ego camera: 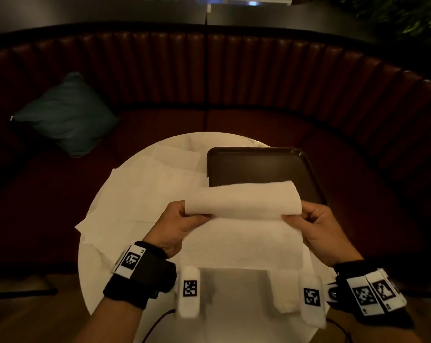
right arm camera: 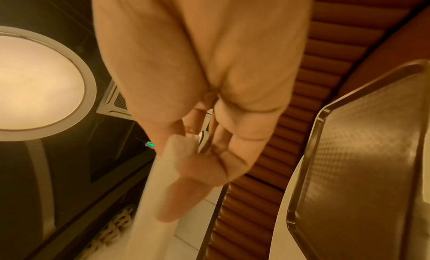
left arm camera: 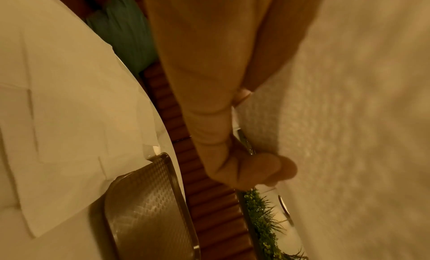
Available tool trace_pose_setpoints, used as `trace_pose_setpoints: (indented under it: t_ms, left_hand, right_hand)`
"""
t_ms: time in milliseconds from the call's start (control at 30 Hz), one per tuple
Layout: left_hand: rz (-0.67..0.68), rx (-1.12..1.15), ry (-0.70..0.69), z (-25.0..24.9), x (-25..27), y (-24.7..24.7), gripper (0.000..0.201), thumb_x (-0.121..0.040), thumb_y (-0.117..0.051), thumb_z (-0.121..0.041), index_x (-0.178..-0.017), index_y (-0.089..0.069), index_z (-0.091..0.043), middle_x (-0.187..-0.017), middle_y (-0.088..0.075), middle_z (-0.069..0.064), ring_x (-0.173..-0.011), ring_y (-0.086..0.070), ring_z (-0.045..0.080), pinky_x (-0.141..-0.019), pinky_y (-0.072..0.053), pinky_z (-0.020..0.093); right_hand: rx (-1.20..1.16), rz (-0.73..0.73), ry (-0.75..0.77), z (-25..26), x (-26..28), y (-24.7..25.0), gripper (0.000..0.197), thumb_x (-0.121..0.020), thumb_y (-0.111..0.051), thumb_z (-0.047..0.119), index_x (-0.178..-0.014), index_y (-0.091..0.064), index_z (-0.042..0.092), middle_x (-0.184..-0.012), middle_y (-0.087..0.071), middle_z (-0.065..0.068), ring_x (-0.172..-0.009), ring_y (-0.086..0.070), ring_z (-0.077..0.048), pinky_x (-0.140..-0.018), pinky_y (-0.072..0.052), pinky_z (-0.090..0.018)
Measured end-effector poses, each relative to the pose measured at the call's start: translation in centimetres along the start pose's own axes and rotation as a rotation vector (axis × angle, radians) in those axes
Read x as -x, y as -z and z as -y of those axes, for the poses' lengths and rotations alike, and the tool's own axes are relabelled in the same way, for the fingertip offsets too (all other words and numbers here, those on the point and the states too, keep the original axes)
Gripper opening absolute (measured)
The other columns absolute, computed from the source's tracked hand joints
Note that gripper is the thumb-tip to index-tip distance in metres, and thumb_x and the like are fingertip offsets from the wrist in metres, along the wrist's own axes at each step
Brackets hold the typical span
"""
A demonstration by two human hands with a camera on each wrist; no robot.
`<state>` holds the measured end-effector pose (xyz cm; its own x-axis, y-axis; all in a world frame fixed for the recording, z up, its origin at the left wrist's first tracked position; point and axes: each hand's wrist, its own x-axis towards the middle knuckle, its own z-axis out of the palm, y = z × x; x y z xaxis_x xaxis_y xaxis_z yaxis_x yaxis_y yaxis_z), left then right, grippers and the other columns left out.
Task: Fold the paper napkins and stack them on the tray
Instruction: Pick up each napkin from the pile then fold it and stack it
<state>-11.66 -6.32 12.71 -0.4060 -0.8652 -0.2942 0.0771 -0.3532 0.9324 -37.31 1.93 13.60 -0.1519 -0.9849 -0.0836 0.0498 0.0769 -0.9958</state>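
Note:
I hold one white paper napkin (ego camera: 241,219) up over the round white table (ego camera: 145,325), its top part curled over toward me. My left hand (ego camera: 184,219) pinches its left edge and my right hand (ego camera: 306,219) pinches its right edge. In the left wrist view the napkin (left arm camera: 349,117) fills the right side beside my left hand (left arm camera: 256,170). In the right wrist view my right hand (right arm camera: 186,163) grips the napkin's edge (right arm camera: 163,181). The dark tray (ego camera: 259,167) lies behind the napkin at the table's right, with nothing on its visible part. Several unfolded napkins (ego camera: 145,184) lie spread on the table's left half.
A curved dark red bench (ego camera: 259,78) wraps round the far side of the table, with a teal cushion (ego camera: 66,115) on it at the left. A folded white piece (ego camera: 281,290) lies on the table near its front edge. Wooden floor (ego camera: 24,318) shows at the lower left.

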Motion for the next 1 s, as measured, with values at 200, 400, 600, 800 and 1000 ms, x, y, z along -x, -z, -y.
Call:
trace_pose_setpoints:
  t_ms: [200, 400, 600, 800, 1000]
  left_hand:
    - [-0.013, -0.034, -0.054, -0.2, 0.4, 0.4, 0.027, -0.08, -0.055, 0.014, -0.079, -0.069, -0.009, -0.082, -0.072, 0.005, -0.075, -0.069, 0.017, -0.063, -0.057, 0.025]
    - [-0.004, -0.078, -0.059, -0.4, 0.7, 1.2, 0.048, -0.083, -0.05, 0.015, -0.051, -0.066, -0.018, -0.068, -0.07, 0.002, -0.065, -0.068, 0.016, -0.054, -0.053, 0.023]
    - [-0.025, -0.044, -0.054, -0.7, 0.4, 1.1, 0.039, -0.089, -0.042, 0.012, -0.062, -0.061, -0.007, -0.067, -0.067, 0.004, -0.063, -0.066, 0.014, -0.053, -0.052, 0.021]
    - [-0.038, -0.008, -0.024, -0.8, -0.4, -0.5, 0.024, -0.083, -0.045, 0.003, -0.065, -0.061, 0.004, -0.065, -0.063, 0.007, -0.065, -0.057, 0.012, -0.061, -0.047, 0.018]
    - [0.26, -0.565, -0.077, -0.5, -1.7, -3.9, 0.019, -0.075, -0.065, 0.008, -0.071, -0.072, -0.009, -0.07, -0.07, -0.003, -0.07, -0.064, 0.004, -0.068, -0.048, 0.013]
  right_hand:
    - [-0.159, 0.0, -0.059, -1.5, -0.3, 0.4, 0.02, -0.065, -0.079, 0.021, -0.084, -0.076, 0.016, -0.087, -0.074, -0.005, -0.079, -0.071, -0.024, -0.06, -0.055, -0.021]
    - [-0.081, 0.003, -0.08, -1.9, -0.2, 1.0, 0.039, -0.089, -0.051, 0.002, -0.058, -0.067, 0.021, -0.071, -0.066, -0.003, -0.064, -0.064, -0.017, -0.046, -0.049, -0.021]
    - [-0.064, -0.033, -0.113, -2.5, -0.3, 1.6, 0.015, -0.075, -0.056, 0.013, -0.065, -0.067, 0.007, -0.075, -0.05, -0.025, -0.068, -0.043, -0.037, -0.066, -0.035, -0.038]
    - [-0.018, -0.035, -0.095, -2.5, 1.8, 2.2, 0.027, -0.079, -0.062, 0.018, -0.061, -0.066, -0.002, -0.058, -0.063, -0.008, -0.056, -0.061, -0.014, -0.056, -0.052, -0.022]
    - [0.297, 0.06, -0.157, -3.9, 3.5, 3.5, 0.034, -0.073, -0.075, 0.027, -0.101, -0.057, 0.019, -0.079, -0.072, -0.009, -0.072, -0.069, -0.023, -0.074, -0.056, -0.033]
